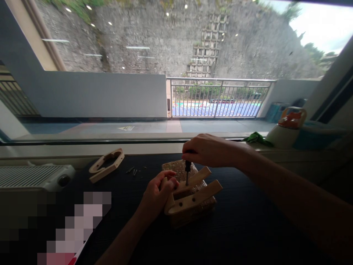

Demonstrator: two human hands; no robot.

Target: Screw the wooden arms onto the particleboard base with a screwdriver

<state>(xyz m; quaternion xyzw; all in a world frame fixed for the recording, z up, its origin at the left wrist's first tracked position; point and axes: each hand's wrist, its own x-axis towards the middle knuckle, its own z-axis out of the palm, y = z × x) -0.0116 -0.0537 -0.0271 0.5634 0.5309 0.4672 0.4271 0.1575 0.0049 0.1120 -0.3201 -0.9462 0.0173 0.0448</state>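
My left hand [158, 193] is closed around the left end of a light wooden assembly [193, 200] with two slanted slats with holes, resting on a chipboard block on the dark table [248, 228]. My right hand [209, 149] is closed over the handle of a screwdriver [187, 172], held upright with its tip down on the upper slat. A second wooden piece [107, 164], an open oval frame, lies on the table to the left. Several small dark screws [135, 170] lie between it and the assembly.
A white ribbed device [35, 176] sits at the table's left edge. A green cloth [256, 138] and a white jar with an orange lid [288, 129] stand on the window ledge at right. A large window faces a balcony railing.
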